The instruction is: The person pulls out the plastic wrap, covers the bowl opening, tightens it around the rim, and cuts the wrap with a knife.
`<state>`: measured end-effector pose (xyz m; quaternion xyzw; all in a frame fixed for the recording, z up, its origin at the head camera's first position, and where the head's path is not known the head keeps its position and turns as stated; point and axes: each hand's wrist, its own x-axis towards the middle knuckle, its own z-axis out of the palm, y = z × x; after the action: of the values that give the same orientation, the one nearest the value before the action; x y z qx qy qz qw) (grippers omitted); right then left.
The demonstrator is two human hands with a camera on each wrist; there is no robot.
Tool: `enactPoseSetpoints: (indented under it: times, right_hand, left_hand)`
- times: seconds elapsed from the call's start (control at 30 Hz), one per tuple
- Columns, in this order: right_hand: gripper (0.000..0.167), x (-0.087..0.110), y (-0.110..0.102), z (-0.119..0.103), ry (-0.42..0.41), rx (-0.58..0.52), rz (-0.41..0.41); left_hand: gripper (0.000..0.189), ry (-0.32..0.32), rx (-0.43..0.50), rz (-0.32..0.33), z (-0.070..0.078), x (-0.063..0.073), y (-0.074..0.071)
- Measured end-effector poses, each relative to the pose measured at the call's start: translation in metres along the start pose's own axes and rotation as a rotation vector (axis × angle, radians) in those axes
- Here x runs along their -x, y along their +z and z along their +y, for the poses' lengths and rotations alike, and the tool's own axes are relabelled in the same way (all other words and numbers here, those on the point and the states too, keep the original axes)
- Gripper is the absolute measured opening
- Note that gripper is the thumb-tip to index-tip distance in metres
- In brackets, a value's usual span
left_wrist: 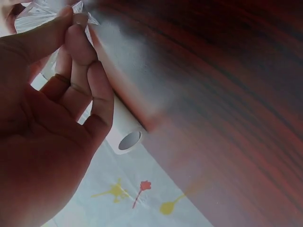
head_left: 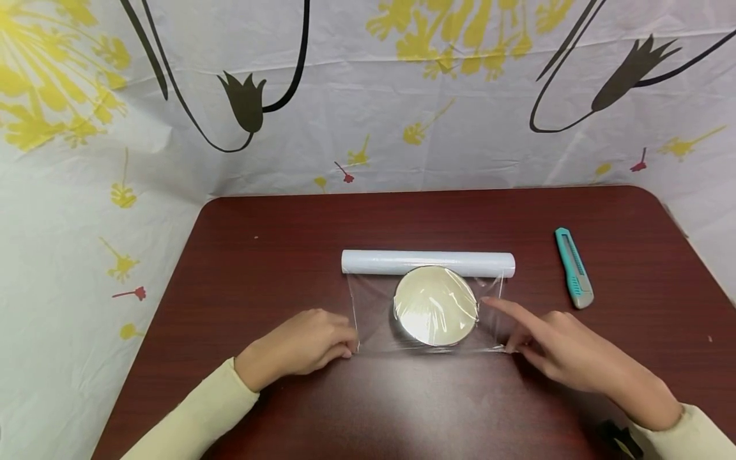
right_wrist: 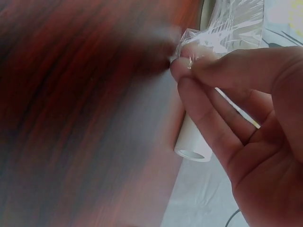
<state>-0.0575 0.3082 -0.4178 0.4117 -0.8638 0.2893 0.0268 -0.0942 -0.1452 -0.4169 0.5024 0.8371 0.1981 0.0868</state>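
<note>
Two hands on the clear plastic film [head_left: 374, 319] in the head view! The left hand [head_left: 305, 342] pinches one near corner, the right hand [head_left: 566, 348] pinches the other, index finger straight out at the edge of the round cream dish [head_left: 435, 306]. That dish sits mid-table beneath glossy, creased film, just in front of the smooth white roll [head_left: 428, 262]; a slim teal cutter [head_left: 574, 268] lies rightward on the dark-red wood-grain table [head_left: 276, 255]. Left wrist view: thumb and fingertips clamped on crinkled film, roll's hollow end showing. Right wrist view: matching pinch, film bunched and shiny at the fingertips.
</note>
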Motion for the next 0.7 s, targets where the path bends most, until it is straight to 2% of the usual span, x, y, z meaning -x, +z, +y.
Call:
enactPoseSetpoints:
  times: [0.1,0.27,0.43,0.53,0.7]
  right_hand:
    - [0.102,-0.003,0.000,-0.001,0.014,0.010,-0.015]
    - [0.102,-0.006,0.000,0.000,0.012,0.047,-0.022]
    - [0.107,-0.008,0.001,0.002,0.003,0.044,-0.010]
    - [0.108,-0.010,0.002,0.004,-0.016,0.045,-0.002]
    - [0.104,-0.015,0.002,0.007,-0.041,0.060,-0.009]
  left_hand:
    - [0.014,-0.015,-0.017,0.001,-0.001,-0.002,0.000]
    - [0.016,-0.081,0.002,0.014,-0.003,-0.005,0.001]
    - [0.056,-0.135,-0.009,0.058,-0.002,-0.007,0.002]
    - [0.073,-0.159,-0.024,0.072,-0.002,-0.009,0.002]
    - [0.086,-0.167,-0.041,0.081,-0.002,-0.015,0.002]
